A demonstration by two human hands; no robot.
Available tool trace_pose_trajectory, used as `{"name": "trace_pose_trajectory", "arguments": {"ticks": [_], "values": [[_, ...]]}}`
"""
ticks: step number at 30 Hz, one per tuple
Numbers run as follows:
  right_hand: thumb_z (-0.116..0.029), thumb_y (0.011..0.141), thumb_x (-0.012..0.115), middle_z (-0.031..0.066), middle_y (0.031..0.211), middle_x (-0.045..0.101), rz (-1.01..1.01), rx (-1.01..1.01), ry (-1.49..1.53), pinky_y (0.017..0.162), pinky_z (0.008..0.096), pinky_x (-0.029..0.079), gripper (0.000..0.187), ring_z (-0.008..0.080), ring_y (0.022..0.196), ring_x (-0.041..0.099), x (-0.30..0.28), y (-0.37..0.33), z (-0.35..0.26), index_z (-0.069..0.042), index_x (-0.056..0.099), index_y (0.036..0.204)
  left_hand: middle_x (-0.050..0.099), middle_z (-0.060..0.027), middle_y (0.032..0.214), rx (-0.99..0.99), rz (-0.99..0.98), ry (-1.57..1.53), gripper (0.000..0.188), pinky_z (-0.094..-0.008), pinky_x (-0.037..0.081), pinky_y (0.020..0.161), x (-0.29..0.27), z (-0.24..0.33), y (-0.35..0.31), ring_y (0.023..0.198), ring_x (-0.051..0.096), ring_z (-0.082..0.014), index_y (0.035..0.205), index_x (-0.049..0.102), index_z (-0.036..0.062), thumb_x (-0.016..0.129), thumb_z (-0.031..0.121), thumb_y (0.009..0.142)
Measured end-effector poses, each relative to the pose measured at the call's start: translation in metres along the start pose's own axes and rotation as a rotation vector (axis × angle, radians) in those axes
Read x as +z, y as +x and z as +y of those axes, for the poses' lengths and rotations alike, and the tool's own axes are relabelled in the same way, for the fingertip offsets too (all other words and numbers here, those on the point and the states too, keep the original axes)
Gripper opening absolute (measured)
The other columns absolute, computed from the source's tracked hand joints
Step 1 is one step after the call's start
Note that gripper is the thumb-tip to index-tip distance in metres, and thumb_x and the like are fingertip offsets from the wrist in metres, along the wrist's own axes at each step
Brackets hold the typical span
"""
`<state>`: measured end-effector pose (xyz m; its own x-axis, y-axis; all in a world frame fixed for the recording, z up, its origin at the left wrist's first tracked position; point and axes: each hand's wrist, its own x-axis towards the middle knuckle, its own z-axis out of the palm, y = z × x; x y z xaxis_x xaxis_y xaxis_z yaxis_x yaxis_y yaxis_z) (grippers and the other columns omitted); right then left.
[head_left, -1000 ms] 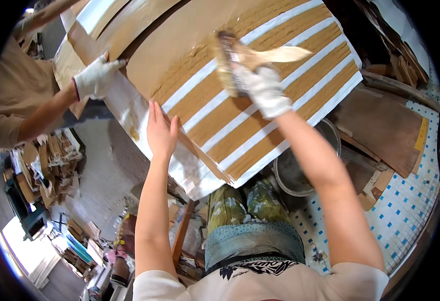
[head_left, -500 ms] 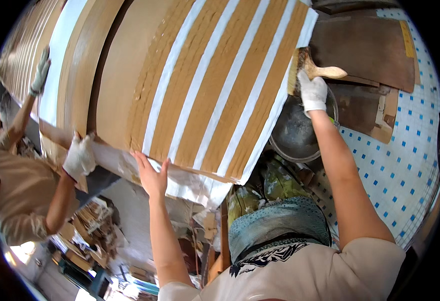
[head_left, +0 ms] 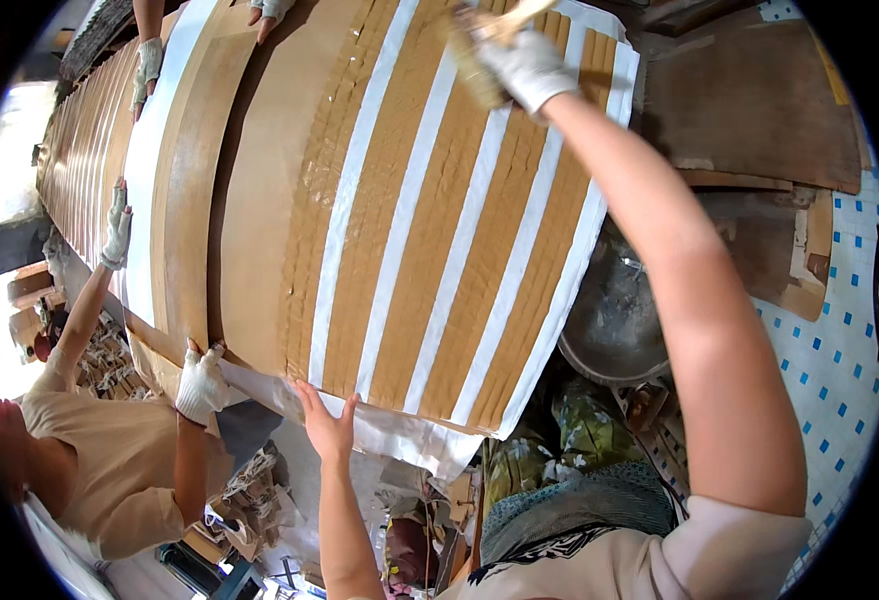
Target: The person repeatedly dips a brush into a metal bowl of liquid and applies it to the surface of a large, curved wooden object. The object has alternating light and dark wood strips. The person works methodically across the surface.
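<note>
My right hand (head_left: 531, 72), in a white glove, grips the handle of a wide brush (head_left: 477, 62). Its bristles are over the far part of a stack of brown strips (head_left: 429, 290) separated by white bands; motion blurs the brush, and its contact with the strips is hard to judge. Bare and with thumb and fingers spread, my left hand (head_left: 329, 428) rests at the near edge of the stack. Beneath that edge hangs a whitish, translucent sheet (head_left: 414, 440). Wet shine shows on the left strips.
A round metal basin (head_left: 614, 310) stands under my right forearm. Brown boards (head_left: 749, 110) lie on the right, by blue-and-white tiles (head_left: 829, 400). To the left, a co-worker's gloved hands (head_left: 202, 385) touch another brown panel (head_left: 187, 200); another person's hands reach from the far side.
My right hand has carried the brush from above the basin up and left over the strips. My left hand stays at the near edge. Another person's hands now appear at the far side.
</note>
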<state>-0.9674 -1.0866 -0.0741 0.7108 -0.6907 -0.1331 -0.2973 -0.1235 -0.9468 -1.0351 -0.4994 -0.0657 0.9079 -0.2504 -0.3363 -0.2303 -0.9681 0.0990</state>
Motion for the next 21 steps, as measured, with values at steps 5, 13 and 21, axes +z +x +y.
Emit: {"name": "trace_pose_trajectory", "arguments": {"ticks": [5, 13, 21], "values": [[-0.05, 0.091, 0.059, 0.013, 0.084, 0.072, 0.059, 0.035, -0.214, 0.069, 0.0386, 0.056, 0.048, 0.0217, 0.077, 0.071, 0.002, 0.022, -0.05, -0.003, 0.069, 0.098, 0.021, -0.0257, 0.158, -0.078, -0.001, -0.147, 0.103, -0.0394, 0.036, 0.112, 0.003, -0.009, -0.005, 0.141, 0.033, -0.0387, 0.15, 0.024, -0.0035, 0.083, 0.034, 0.075], [-0.045, 0.085, 0.062, 0.016, 0.095, 0.072, 0.111, 0.02, -0.197, 0.081, 0.0417, 0.052, 0.041, 0.031, 0.091, 0.069, 0.013, 0.07, -0.043, -0.008, 0.071, 0.101, 0.015, -0.0232, 0.16, -0.038, 0.001, -0.176, 0.102, -0.0386, 0.048, 0.104, -0.003, 0.0, 0.008, 0.142, 0.033, -0.0365, 0.151, 0.022, -0.003, 0.085, 0.023, 0.075], [-0.049, 0.081, 0.069, 0.0198, 0.102, 0.071, 0.414, 0.267, -0.509, 0.087, 0.0413, 0.052, 0.052, 0.0325, 0.099, 0.068, -0.186, 0.029, 0.091, -0.004, 0.07, 0.107, 0.017, -0.0239, 0.159, -0.068, 0.021, -0.244, 0.101, -0.0382, 0.047, 0.104, 0.011, -0.009, -0.003, 0.145, 0.026, -0.0364, 0.151, 0.02, -0.0036, 0.084, 0.02, 0.076]]}}
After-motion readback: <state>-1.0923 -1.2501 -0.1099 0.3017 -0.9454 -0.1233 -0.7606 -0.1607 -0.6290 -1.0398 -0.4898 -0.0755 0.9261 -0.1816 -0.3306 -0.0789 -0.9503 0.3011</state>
